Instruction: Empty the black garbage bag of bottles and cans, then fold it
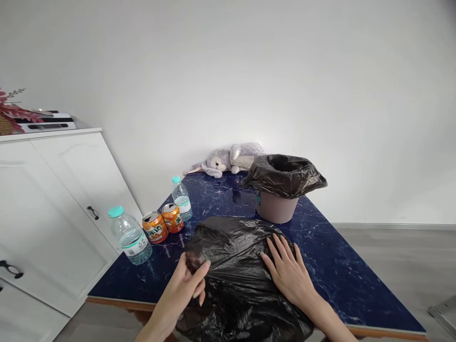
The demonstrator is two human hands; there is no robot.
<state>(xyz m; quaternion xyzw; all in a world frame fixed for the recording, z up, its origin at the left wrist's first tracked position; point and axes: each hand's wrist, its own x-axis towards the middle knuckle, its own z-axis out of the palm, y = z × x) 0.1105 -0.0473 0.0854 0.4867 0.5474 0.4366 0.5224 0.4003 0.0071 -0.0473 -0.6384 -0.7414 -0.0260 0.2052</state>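
Note:
A crumpled black plastic bag point(231, 266) lies on the near part of the dark blue marbled table point(338, 266) and hangs over its front edge. My left hand point(185, 289) pinches the bag's left edge between thumb and fingers. My right hand point(288, 270) lies flat on top of the bag with fingers spread. Behind the bag stands a brown bin point(276, 206) lined with another black bag point(285, 173).
At the table's left edge stand a large water bottle point(130, 235), two orange drink cans point(155, 227) point(173, 217) and a smaller water bottle point(181, 198). A grey plush toy point(224, 161) lies at the back by the wall. A white cabinet point(53, 199) flanks the table's left side.

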